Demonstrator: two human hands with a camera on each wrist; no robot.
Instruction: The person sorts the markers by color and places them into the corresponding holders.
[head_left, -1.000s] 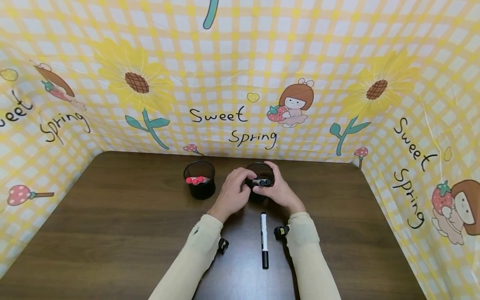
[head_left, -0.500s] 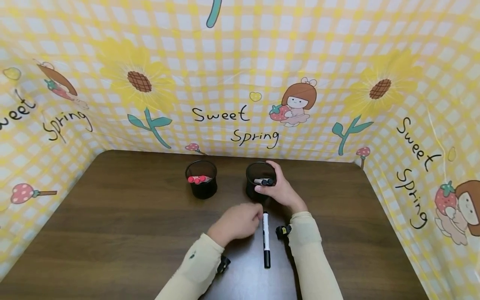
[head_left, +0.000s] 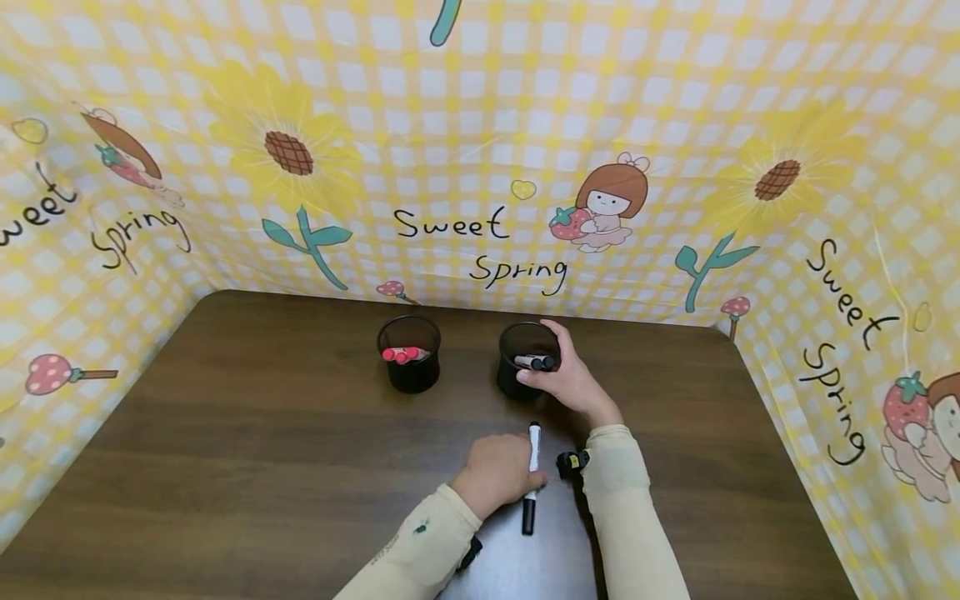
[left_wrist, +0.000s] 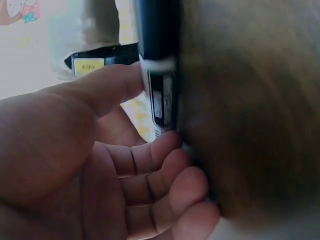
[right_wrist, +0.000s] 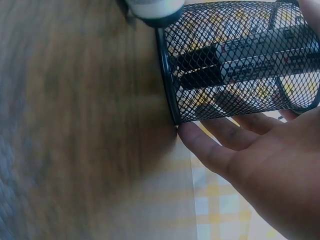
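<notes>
In the head view my left hand (head_left: 495,473) grips a white marker with black ends (head_left: 528,517) that lies on the table. The left wrist view shows the thumb on one side of this marker (left_wrist: 161,95) and curled fingertips against its other side. My right hand (head_left: 572,383) holds a black mesh pen cup (head_left: 513,382), thumb at the front and a finger at the far rim. Inside that upright cup lean black-ended markers (head_left: 534,362). In the right wrist view fingers extend along the mesh wall of the cup (right_wrist: 235,107).
To the left stands a second black mesh pen cup (head_left: 414,377) with several red-ended markers (head_left: 401,355) in it. Both cups are near the back of the brown wooden table (head_left: 247,450). A yellow checked cloth (head_left: 450,108) rises behind and beside the table.
My left hand has come away from the right-hand pen cup, moved down toward me and taken hold of the marker on the table. The right hand stays on its cup.
</notes>
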